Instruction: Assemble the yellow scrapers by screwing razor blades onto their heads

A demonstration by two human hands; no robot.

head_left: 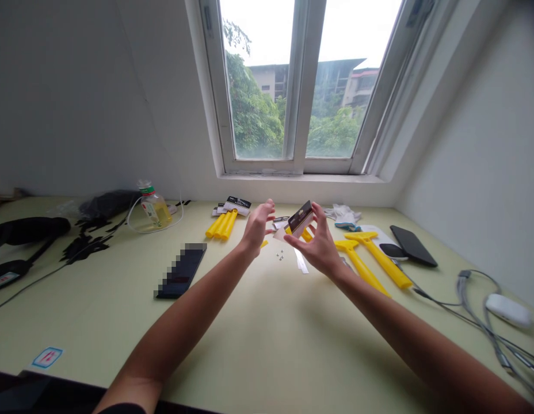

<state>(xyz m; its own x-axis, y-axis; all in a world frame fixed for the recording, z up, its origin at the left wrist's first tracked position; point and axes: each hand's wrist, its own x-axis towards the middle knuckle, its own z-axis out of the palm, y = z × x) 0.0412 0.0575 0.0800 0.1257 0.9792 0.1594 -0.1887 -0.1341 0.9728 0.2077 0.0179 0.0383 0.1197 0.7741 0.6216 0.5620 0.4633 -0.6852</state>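
Observation:
My right hand grips a black-and-white packaging card between thumb and fingers, tilted above the table. To its left is my left hand, fingers apart and slightly curled, with nothing visible in it. Part of something yellow shows behind the card, mostly hidden. Below the hands lie several small metal nuts or screws and a thin whitish strip. Beside my right forearm rest two yellow scrapers, one nearer and one farther right. Several yellow-handled scrapers with cards lie together at the back left.
A dark phone-like slab lies left of my forearm. Farther left stand a bottle of yellow liquid and a black headset. On the right are a black device, grey cables and a white case. White gloves lie near the window wall.

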